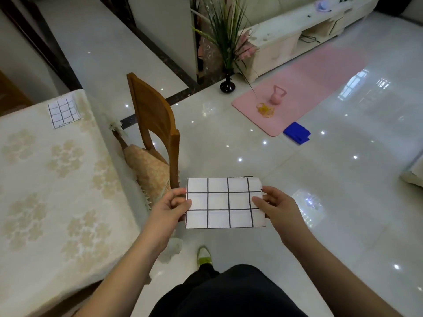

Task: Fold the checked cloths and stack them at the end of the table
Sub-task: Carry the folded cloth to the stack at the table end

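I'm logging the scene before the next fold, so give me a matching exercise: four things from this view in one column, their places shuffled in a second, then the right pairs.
Things:
1. checked cloth in hand
2. folded checked cloth
3. pink kettlebell
4. blue cloth

Places:
A. on the pink mat
B. on the floor just off the mat's near corner
C. at the far end of the table
D. in the air between the left hand and the right hand

Pairs: 1-D, 2-C, 3-A, 4-B

A wooden chair [155,124] stands beside the table; a pink kettlebell [277,95] sits on a pink mat [304,83].
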Available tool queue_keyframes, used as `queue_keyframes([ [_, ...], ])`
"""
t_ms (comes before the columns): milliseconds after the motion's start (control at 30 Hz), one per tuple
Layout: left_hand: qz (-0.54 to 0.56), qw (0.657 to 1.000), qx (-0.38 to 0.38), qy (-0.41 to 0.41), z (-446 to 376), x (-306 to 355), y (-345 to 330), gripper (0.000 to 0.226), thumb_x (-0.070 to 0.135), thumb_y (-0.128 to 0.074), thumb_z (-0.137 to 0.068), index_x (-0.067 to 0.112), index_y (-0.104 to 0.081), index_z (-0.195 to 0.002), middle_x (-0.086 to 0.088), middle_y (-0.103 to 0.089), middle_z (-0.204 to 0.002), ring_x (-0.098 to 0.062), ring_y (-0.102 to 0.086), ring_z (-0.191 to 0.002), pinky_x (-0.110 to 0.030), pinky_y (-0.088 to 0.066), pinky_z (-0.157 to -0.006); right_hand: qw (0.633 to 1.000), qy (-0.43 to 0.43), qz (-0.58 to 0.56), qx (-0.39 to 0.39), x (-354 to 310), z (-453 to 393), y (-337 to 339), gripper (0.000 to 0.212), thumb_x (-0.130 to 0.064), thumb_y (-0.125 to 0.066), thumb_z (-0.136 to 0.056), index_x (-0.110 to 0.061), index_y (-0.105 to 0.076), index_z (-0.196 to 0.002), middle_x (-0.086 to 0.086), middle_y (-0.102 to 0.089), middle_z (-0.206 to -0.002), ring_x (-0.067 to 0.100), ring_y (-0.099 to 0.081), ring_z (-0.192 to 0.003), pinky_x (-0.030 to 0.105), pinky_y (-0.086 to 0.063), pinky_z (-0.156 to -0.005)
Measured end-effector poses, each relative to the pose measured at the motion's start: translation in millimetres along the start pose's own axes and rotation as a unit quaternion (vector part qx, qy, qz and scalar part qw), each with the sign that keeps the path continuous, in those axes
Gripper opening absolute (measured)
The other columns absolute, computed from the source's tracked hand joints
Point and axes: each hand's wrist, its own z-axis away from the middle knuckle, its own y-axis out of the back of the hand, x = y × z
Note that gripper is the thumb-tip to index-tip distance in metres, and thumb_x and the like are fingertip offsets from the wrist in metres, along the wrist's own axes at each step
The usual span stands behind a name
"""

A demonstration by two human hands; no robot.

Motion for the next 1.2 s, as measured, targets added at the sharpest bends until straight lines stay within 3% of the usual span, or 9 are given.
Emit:
queue_keyframes([
  [200,-0.018,1.000,-0.011,-0.012,-75,56,19,0.029,0.006,-0.062,-0.092,0.022,-0.062,-0.117,-0.012,-0.063,-0.084,-0.025,-0.066,-0.086,-0.037,-0.055,-0.084,1.000,0.015,-0.008,0.000,-44,-73,-36,0.026,-0.005,-0.067,-0.088,-0.015,-0.067,-0.112,0.005,-0.067,-0.079,0.014,-0.069,-0.074,0.021,-0.055,-0.063],
  [333,-0.028,0.999,-0.013,-0.018,-115,87,14,0.030,0.010,-0.063,-0.092,0.025,-0.061,-0.118,-0.017,-0.066,-0.089,-0.029,-0.069,-0.088,-0.033,-0.056,-0.080,1.000,0.027,-0.007,0.001,-67,-117,-43,0.024,-0.004,-0.067,-0.088,-0.025,-0.066,-0.100,-0.003,-0.064,-0.070,0.005,-0.066,-0.066,0.015,-0.051,-0.059],
  [467,-0.039,0.999,-0.017,-0.005,-160,105,-3,0.030,0.011,-0.063,-0.093,0.026,-0.060,-0.119,-0.001,-0.071,-0.082,-0.019,-0.071,-0.089,-0.023,-0.056,-0.074,0.999,0.029,-0.016,0.005,-87,-166,-36,0.025,-0.003,-0.067,-0.088,-0.026,-0.065,-0.098,-0.005,-0.063,-0.069,0.002,-0.065,-0.062,0.013,-0.049,-0.056],
  [600,-0.054,0.999,0.000,0.007,-205,125,-26,0.031,0.009,-0.063,-0.092,0.024,-0.061,-0.119,-0.004,-0.073,-0.089,-0.023,-0.071,-0.092,-0.040,-0.056,-0.087,0.999,0.022,-0.020,-0.011,-105,-221,-24,0.023,-0.006,-0.068,-0.089,-0.024,-0.066,-0.104,0.001,-0.067,-0.076,0.009,-0.069,-0.070,0.016,-0.051,-0.059],
  [767,-0.044,0.998,0.043,0.022,-260,152,-62,0.032,0.009,-0.066,-0.090,0.025,-0.062,-0.117,-0.009,-0.072,-0.093,-0.029,-0.070,-0.094,-0.051,-0.054,-0.091,0.998,0.020,-0.005,-0.053,-131,-297,-2,0.024,-0.007,-0.067,-0.089,-0.025,-0.066,-0.104,-0.009,-0.066,-0.066,0.006,-0.068,-0.068,0.016,-0.051,-0.060],
  [1000,-0.024,0.995,0.091,0.029,-322,188,-112,0.034,0.009,-0.064,-0.091,0.025,-0.060,-0.121,-0.005,-0.073,-0.091,-0.020,-0.071,-0.087,-0.035,-0.055,-0.083,0.993,0.022,0.038,-0.113,-177,-400,27,0.023,-0.008,-0.067,-0.089,-0.024,-0.067,-0.106,0.003,-0.071,-0.079,0.015,-0.071,-0.074,0.021,-0.053,-0.064],
  [1200,-0.003,0.991,0.133,0.026,-367,210,-115,0.032,0.011,-0.063,-0.093,0.028,-0.060,-0.120,-0.002,-0.073,-0.094,-0.020,-0.070,-0.092,-0.037,-0.054,-0.087,0.987,0.031,0.044,-0.152,-209,-467,11,0.025,-0.006,-0.067,-0.089,-0.030,-0.066,-0.097,-0.007,-0.069,-0.070,0.005,-0.067,-0.069,0.015,-0.051,-0.062],
])
